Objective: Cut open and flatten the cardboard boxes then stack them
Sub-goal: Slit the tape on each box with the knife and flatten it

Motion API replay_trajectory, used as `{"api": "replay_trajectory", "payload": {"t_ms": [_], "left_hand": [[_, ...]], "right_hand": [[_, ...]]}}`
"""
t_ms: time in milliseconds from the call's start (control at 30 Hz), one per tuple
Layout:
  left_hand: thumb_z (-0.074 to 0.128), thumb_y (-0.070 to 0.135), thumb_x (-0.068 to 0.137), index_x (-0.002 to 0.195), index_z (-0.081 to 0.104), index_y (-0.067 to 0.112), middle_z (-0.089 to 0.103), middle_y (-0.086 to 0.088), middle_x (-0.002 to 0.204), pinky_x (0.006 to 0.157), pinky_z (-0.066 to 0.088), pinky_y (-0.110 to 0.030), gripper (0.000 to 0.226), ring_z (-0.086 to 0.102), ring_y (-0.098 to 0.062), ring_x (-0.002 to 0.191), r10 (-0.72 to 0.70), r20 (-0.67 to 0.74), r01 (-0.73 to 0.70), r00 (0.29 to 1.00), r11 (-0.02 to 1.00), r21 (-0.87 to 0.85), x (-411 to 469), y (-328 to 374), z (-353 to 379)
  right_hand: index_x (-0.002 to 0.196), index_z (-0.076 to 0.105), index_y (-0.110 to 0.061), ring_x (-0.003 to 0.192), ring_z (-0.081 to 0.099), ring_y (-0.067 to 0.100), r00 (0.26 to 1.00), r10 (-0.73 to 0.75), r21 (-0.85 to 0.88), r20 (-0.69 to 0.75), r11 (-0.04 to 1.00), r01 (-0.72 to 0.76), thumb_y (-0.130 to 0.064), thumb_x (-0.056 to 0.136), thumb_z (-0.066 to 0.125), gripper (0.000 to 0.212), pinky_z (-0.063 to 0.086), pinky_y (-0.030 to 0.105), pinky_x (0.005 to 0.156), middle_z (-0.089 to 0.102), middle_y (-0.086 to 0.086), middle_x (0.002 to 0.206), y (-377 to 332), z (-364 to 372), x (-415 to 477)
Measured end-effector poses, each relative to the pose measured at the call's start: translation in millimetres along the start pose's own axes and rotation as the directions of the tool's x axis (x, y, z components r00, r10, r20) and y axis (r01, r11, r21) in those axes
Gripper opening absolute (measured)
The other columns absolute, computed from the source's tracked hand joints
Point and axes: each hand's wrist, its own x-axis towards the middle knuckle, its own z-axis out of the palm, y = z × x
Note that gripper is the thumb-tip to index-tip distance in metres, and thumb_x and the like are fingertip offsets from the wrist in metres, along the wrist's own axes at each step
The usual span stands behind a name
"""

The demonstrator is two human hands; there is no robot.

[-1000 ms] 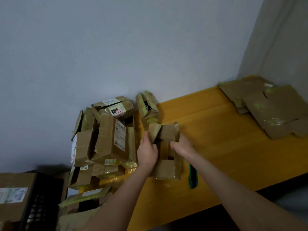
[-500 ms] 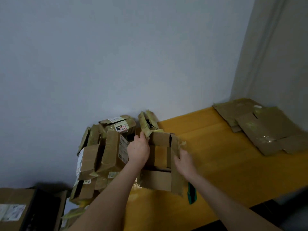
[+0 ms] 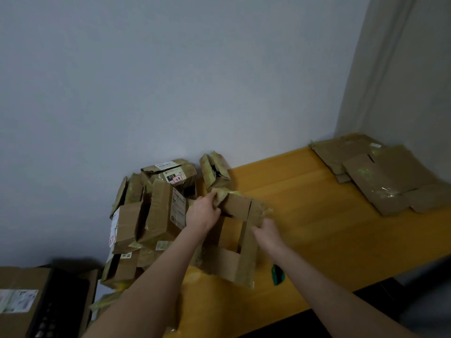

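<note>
Box point(image 3: 230, 262) has spread wider; left hand point(image 3: 202, 213) grips its far flap, right hand point(image 3: 267, 234) its side panel. Best press the creases flat against the counter point(image 3: 317, 228).

At left end of tabletop point(image 3: 317, 228), against rear wall point(image 3: 170, 81): pile of boxes point(image 3: 158, 215). Immediately right of pile, near front edge: opened box point(image 3: 234, 240), between left hand point(image 3: 202, 213) and right hand point(image 3: 268, 234). Just right of that box, on tabletop: cutter point(image 3: 278, 274). At far right rear corner: flattened cardboard point(image 3: 385, 181), stacked.
</note>
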Motion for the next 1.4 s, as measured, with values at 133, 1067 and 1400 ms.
{"api": "replay_trajectory", "payload": {"t_ms": [133, 1067, 1400], "left_hand": [[0.041, 0.017, 0.100, 0.144, 0.041, 0.031, 0.061, -0.007, 0.116, 0.081, 0.057, -0.037, 0.046, 0.063, -0.024, 0.099, 0.053, 0.051, -0.059, 0.997, 0.991, 0.120, 4.9, -9.1, 14.4], [0.048, 0.012, 0.095, 0.123, 0.065, 0.029, 0.067, 0.003, 0.120, 0.084, 0.053, -0.036, 0.036, 0.062, -0.019, 0.107, 0.597, 0.416, -0.711, 0.686, 0.671, 0.210, 23.7, 91.1, 81.2], [0.056, 0.005, 0.092, 0.108, 0.073, 0.029, 0.060, 0.005, 0.131, 0.089, 0.047, -0.026, 0.033, 0.058, -0.018, 0.117, 0.659, 0.312, -0.717, 0.684, 0.687, 0.119, 22.0, 73.5, 72.5]], "right_hand": [[0.113, 0.058, -0.023, 0.109, 0.060, 0.020, 0.891, 0.175, 0.302, 0.420, 0.898, -0.319, -0.070, 0.089, 0.037, 0.056, 0.052, 0.035, 0.087, 0.067, -0.001, 0.114, 24.1, -20.7, -1.5], [0.124, 0.056, -0.006, 0.096, 0.055, 0.024, 0.934, 0.245, 0.320, -0.260, 0.934, -0.156, -0.024, 0.095, 0.058, 0.034, 0.041, 0.035, 0.076, 0.061, 0.009, 0.114, 84.0, -93.2, 68.4], [0.133, 0.051, -0.007, 0.107, 0.058, 0.029, 0.950, 0.302, 0.492, -0.083, 0.841, -0.225, -0.024, 0.095, 0.059, 0.043, 0.049, 0.048, 0.096, 0.063, 0.006, 0.115, 99.0, -79.3, 40.6]]}}
